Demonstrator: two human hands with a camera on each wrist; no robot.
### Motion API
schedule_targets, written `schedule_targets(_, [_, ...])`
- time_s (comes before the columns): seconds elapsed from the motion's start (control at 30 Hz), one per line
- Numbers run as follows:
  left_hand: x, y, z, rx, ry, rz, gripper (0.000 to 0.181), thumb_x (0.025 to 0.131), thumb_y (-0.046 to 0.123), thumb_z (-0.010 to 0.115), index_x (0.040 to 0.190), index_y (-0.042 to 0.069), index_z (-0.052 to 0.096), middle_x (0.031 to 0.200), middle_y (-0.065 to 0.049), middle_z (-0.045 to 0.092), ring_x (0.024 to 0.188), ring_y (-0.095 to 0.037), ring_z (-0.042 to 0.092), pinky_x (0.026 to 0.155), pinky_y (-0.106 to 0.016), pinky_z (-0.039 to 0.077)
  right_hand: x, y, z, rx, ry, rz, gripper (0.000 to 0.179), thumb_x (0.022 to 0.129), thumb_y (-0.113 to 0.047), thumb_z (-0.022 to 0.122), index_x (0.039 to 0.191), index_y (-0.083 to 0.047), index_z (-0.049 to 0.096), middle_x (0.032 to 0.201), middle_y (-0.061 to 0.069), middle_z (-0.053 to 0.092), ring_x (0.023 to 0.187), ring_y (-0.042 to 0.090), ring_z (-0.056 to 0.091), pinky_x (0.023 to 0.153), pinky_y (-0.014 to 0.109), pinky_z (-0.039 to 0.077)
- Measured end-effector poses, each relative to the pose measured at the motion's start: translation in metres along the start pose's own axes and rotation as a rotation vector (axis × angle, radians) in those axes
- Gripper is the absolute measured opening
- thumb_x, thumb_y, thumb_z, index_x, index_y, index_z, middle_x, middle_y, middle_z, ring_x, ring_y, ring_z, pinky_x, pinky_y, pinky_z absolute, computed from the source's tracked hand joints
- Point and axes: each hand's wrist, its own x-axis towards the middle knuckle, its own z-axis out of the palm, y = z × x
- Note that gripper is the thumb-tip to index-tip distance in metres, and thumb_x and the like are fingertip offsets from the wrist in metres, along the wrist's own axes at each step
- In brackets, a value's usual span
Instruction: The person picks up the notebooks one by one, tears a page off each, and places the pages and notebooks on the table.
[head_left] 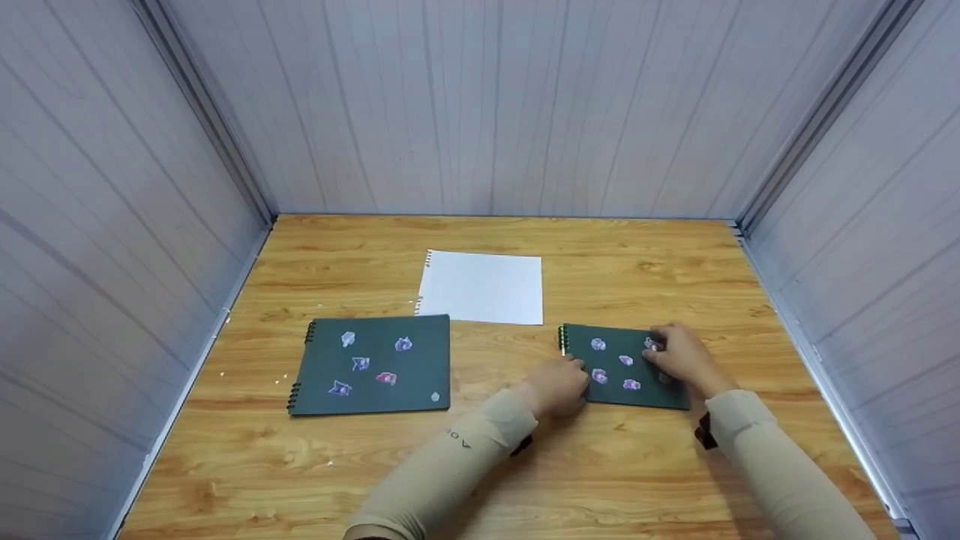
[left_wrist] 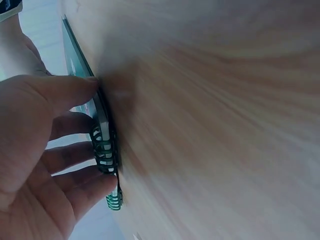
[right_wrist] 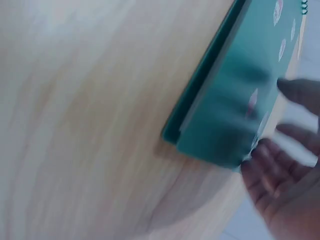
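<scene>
A small dark green spiral notebook (head_left: 611, 394) with several purple flower stickers lies closed at the right, its spiral binding (left_wrist: 102, 150) on the left side. My left hand (head_left: 559, 385) holds its left edge near the front corner; in the left wrist view the thumb lies at the edge and the fingers curl against the rings. Over the right part of the cover is my right hand (head_left: 681, 358), thumb and fingers spread apart in the right wrist view. Its fingertips are close to a sticker (head_left: 651, 344); whether they touch it is unclear.
A larger dark green spiral notebook (head_left: 322, 367) with several stickers lies at the left. Behind it is a white sheet (head_left: 484, 289) with a torn, perforated left side, partly under that notebook's corner. Small white scraps dot the wooden table (head_left: 337, 495). Pale panel walls (head_left: 495, 105) enclose it.
</scene>
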Motion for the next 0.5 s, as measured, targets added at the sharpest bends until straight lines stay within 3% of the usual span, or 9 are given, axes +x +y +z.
schedule_targets(0.2, [-0.0046, 0.0016, -0.0010, -0.033, -0.002, -0.003, 0.026, 0.106, 0.033, 0.071, 0.122, 0.015, 0.082, 0.117, -0.001, 0.078, 0.103, -0.016, 0.070, 0.095, -0.028, 0.059, -0.0048, 0.0081, -0.0021, -0.042, 0.037, 0.121, 0.067, 0.106, -0.035, 0.071, 0.141, 0.019, 0.056, 0.126, 0.036, 0.063, 0.101, 0.037, 0.065, 0.094, 0.056, 0.057])
schedule_targets(0.5, [-0.0038, 0.0014, 0.0001, -0.019, 0.025, -0.004, 0.029, 0.105, 0.037, 0.073, 0.126, 0.018, 0.081, 0.121, 0.000, 0.076, 0.107, -0.014, 0.070, 0.094, -0.026, 0.060, -0.0080, 0.0071, -0.0013, 0.039, 0.083, 0.185, 0.077, 0.105, -0.035, 0.073, 0.153, 0.019, 0.045, 0.148, 0.042, 0.054, 0.113, 0.040, 0.064, 0.106, 0.060, 0.055])
